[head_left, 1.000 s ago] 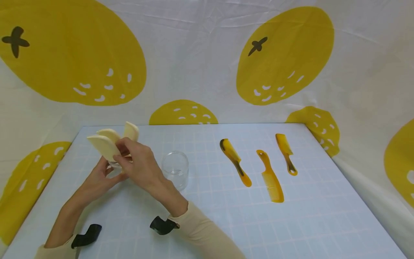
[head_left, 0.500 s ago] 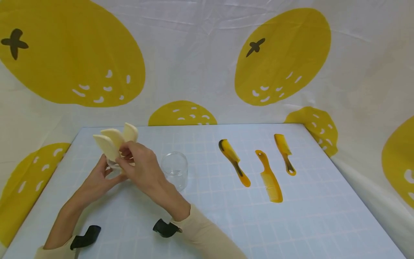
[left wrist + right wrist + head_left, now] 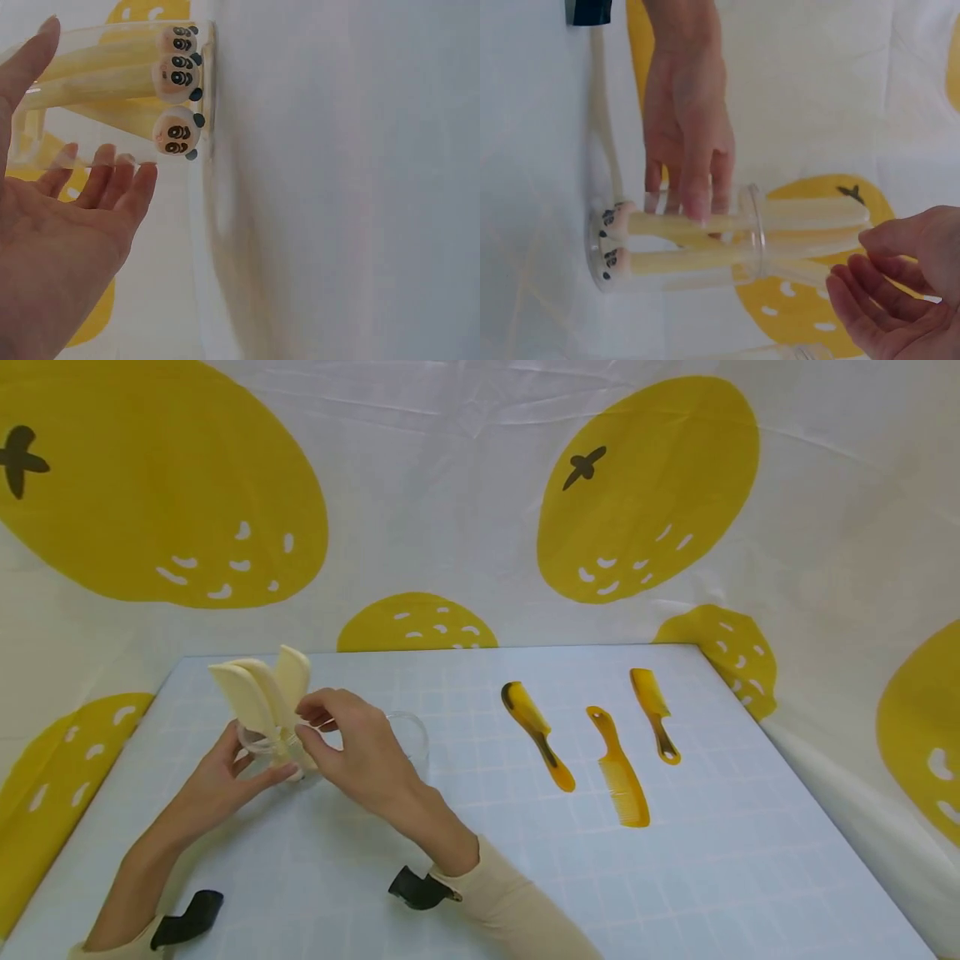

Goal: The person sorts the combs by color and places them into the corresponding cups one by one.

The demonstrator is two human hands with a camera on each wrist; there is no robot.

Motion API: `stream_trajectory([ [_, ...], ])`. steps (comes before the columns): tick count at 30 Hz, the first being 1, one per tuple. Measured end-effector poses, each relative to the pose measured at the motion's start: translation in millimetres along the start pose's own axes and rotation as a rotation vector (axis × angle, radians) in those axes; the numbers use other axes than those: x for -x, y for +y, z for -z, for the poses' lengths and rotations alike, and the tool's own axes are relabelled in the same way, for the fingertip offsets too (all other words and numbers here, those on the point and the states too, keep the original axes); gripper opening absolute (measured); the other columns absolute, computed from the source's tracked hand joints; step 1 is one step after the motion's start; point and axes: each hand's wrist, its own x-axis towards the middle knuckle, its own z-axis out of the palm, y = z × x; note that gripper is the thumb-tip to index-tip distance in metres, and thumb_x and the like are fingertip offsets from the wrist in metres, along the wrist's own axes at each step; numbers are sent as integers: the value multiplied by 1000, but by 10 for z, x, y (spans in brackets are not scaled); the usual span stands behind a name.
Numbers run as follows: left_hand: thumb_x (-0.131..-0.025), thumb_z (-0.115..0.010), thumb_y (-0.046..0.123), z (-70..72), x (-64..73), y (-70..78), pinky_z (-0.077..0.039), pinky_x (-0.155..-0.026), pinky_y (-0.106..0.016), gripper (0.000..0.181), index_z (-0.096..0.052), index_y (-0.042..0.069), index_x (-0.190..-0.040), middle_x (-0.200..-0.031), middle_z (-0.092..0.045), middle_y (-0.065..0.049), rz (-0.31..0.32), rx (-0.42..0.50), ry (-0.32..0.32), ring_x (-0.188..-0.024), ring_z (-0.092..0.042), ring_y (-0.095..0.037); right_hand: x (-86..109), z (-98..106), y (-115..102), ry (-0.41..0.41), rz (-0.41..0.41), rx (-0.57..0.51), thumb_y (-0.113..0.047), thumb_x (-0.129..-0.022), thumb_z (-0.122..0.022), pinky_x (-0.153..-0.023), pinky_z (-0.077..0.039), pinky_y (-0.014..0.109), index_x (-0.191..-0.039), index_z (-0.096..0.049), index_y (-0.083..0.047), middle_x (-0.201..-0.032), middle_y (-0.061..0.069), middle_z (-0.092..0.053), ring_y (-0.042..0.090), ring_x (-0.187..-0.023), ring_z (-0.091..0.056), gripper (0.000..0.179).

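Note:
My left hand (image 3: pixel 206 793) holds a clear cup (image 3: pixel 255 745) at the left of the table, thumb on one side and fingers on the other. Three cream-coloured, long-handled pieces with flat, curved heads (image 3: pixel 244 703) stand in it, heads up above the rim. Their round lower ends carry panda faces (image 3: pixel 177 132), seen through the wall in the left wrist view; no teeth or bristles can be made out. My right hand (image 3: pixel 367 756) is just right of the heads, thumb and fingers apart and bent loosely. It grips nothing in the right wrist view.
A second clear cup (image 3: pixel 414 735) stands behind my right hand, partly covered by it. Three amber combs lie to the right: a dark-streaked comb (image 3: pixel 536 727), a fully amber comb (image 3: pixel 621 772) and another comb (image 3: pixel 654 710). Fruit-printed cloth (image 3: pixel 420 527) hangs behind the table.
My right hand has let go of the cream pieces and drawn back to the right. The front pieces now stand closer together. My left hand stays on the cup.

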Motion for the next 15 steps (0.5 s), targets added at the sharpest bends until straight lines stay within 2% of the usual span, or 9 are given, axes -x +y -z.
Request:
stream_trajectory([
  [2, -94, -78, 24, 6, 16, 11, -35, -108, -11, 79, -31, 22, -157, -145, -41, -2, -5, -31, 8, -127, -37, 1, 23, 57, 30, 14, 1, -6, -5, -98, -68, -89, -51, 9, -112, -66, -1, -105, 6, -69, 11, -97, -66, 15],
  [3, -93, -79, 24, 8, 23, 17, -35, -98, -2, 77, -33, 20, -156, -143, -43, -1, -7, -54, 12, -124, -38, 3, 34, 83, 48, 22, 0, -13, -4, -98, -68, -89, -51, 10, -112, -66, 0, -105, 6, -69, 12, -97, -66, 15],
  [4, -93, -79, 25, 10, 29, 23, -34, -90, 2, 75, -36, 16, -154, -140, -45, -2, -9, -71, 18, -121, -40, 4, 43, 109, 66, 31, 0, -26, -4, -98, -68, -89, -52, 11, -112, -66, 0, -105, 7, -69, 13, -96, -67, 15],
  [6, -92, -80, 26, 11, 45, 44, -35, -88, 2, 72, -40, 11, -150, -138, -47, -4, -3, -110, 26, -119, -43, 0, 60, 158, 105, 51, -1, -48, -2, -97, -68, -88, -52, 12, -111, -66, 1, -105, 9, -69, 15, -95, -67, 14],
  [8, -92, -81, 27, 12, 64, 61, -37, -87, 1, 70, -43, 5, -146, -138, -49, -9, 3, -150, 28, -120, -47, -11, 76, 208, 144, 72, -1, -65, 0, -97, -68, -88, -53, 14, -110, -66, 2, -104, 9, -69, 17, -94, -67, 14],
  [11, -92, -81, 29, -2, 103, 88, -47, -87, -8, 71, -43, -3, -143, -137, -50, -20, 27, -207, 25, -120, -53, -33, 98, 288, 203, 97, 4, -74, 1, -96, -68, -87, -55, 17, -109, -66, 2, -103, 10, -69, 18, -93, -67, 13],
  [13, -93, -79, 29, -16, 133, 101, -56, -90, -24, 72, -42, -8, -143, -135, -50, -27, 37, -244, 17, -118, -55, -44, 117, 345, 244, 107, 4, -69, 1, -96, -68, -87, -57, 20, -109, -66, 2, -103, 10, -69, 19, -93, -66, 13],
  [15, -95, -77, 30, -34, 164, 114, -57, -91, -42, 72, -41, -12, -141, -133, -52, -31, 50, -276, 7, -116, -57, -47, 142, 406, 291, 116, -3, -59, 1, -96, -68, -86, -58, 22, -109, -66, 2, -104, 10, -69, 19, -92, -66, 14],
])
